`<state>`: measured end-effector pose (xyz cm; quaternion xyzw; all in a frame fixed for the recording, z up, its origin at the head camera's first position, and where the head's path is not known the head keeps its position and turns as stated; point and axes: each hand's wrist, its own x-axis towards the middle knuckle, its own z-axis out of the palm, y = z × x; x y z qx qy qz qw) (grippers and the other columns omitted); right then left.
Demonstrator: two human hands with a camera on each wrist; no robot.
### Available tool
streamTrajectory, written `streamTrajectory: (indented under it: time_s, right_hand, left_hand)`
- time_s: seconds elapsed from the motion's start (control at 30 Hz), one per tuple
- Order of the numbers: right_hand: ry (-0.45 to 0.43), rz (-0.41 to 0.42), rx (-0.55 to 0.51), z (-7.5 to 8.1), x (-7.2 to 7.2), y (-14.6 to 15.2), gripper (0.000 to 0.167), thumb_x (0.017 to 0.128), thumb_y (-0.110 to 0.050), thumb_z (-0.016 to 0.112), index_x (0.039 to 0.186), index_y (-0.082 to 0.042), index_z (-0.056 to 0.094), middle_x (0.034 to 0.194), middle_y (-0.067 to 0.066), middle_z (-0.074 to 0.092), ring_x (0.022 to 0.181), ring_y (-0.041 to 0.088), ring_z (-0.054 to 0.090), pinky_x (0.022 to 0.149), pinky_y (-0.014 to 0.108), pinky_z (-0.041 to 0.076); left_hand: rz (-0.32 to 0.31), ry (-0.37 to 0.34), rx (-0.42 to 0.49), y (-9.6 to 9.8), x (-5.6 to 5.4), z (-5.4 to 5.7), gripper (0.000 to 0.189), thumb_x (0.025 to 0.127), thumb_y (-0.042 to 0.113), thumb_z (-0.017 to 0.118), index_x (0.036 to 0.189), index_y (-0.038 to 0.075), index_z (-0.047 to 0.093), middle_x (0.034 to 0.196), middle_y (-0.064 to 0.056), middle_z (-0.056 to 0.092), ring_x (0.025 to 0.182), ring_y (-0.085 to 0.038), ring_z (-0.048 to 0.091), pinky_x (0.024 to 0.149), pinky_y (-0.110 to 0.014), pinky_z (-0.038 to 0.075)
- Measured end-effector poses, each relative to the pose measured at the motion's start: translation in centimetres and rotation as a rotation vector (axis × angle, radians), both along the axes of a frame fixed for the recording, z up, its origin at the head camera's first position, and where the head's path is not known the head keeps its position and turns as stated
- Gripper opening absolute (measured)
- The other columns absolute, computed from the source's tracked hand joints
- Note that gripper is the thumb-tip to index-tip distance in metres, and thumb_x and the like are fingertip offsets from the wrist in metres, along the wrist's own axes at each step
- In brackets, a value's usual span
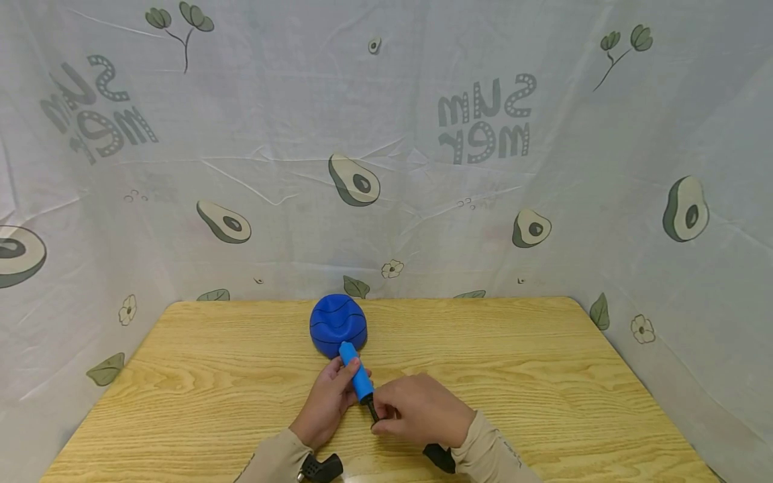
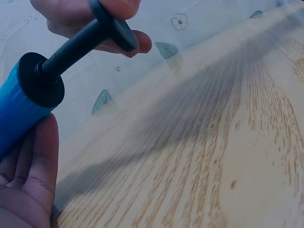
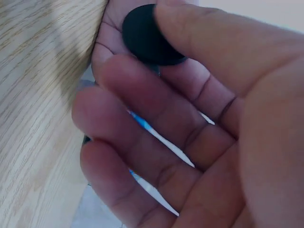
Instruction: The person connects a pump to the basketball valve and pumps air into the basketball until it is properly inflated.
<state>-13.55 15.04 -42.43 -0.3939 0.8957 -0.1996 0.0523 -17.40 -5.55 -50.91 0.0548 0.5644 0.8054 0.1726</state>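
A dented blue ball (image 1: 334,322) with dark seam lines lies near the table's back edge. From its near side a light-blue hand pump (image 1: 361,382) slants toward me, the front end overlapping the ball in the head view. My left hand (image 1: 326,406) grips the pump's barrel, thumb on top. The right hand (image 1: 419,409) pinches the black handle between thumb and fingers. In the left wrist view the black rod (image 2: 71,52) stands partly out of the barrel. The handle's round black end (image 3: 149,35) shows under the right thumb; where the pump meets the ball is hidden.
Both hands work over a wood-grain table (image 1: 513,362). A pale curtain (image 1: 386,107) printed with avocados, leaves and lettering hangs behind it and along both sides. Black straps (image 1: 323,467) sit at the wrists over beige sleeves (image 1: 492,453).
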Motion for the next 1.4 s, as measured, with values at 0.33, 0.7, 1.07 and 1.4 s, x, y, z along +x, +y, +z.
streamTrajectory:
  time_s: [0.33,0.7,1.07,1.4]
  right_hand:
    - [0.093,-0.09,-0.005,0.11,0.14,-0.17,0.03,0.091,-0.04,0.08,0.075,-0.027,0.059,0.066,-0.021,0.048,0.055,-0.006,0.041,0.049,0.015,0.033]
    - [0.098,-0.12,-0.027,-0.1,0.05,-0.39,0.027,0.09,-0.036,0.082,0.078,-0.025,0.06,0.07,-0.019,0.052,0.059,-0.007,0.044,0.052,0.014,0.038]
    - [0.049,-0.019,0.015,-0.02,-0.21,-0.68,0.012,0.095,-0.026,0.079,0.089,-0.024,0.068,0.081,-0.019,0.057,0.068,-0.007,0.047,0.061,0.011,0.042]
    - [0.063,0.012,-0.001,-0.18,-0.11,-0.58,0.016,0.094,-0.024,0.08,0.086,-0.023,0.066,0.079,-0.018,0.056,0.066,-0.008,0.046,0.06,0.01,0.04]
  left_hand:
    - [0.019,-0.013,0.014,-0.01,-0.08,0.01,0.068,0.109,0.041,0.053,0.149,-0.009,0.029,0.124,-0.016,0.056,0.11,-0.019,0.063,0.092,-0.028,0.056]
    - [-0.008,-0.015,0.006,0.11,0.14,0.22,0.066,0.11,0.039,0.052,0.15,-0.009,0.029,0.118,-0.013,0.059,0.1,-0.013,0.064,0.087,-0.027,0.057]
    - [-0.019,0.007,-0.003,0.06,0.14,0.17,0.063,0.11,0.037,0.053,0.147,-0.009,0.031,0.116,-0.011,0.06,0.098,-0.014,0.065,0.086,-0.027,0.057]
    - [-0.021,0.012,-0.01,0.09,0.19,0.07,0.063,0.11,0.039,0.053,0.146,-0.008,0.032,0.119,-0.014,0.058,0.101,-0.017,0.064,0.086,-0.029,0.057]
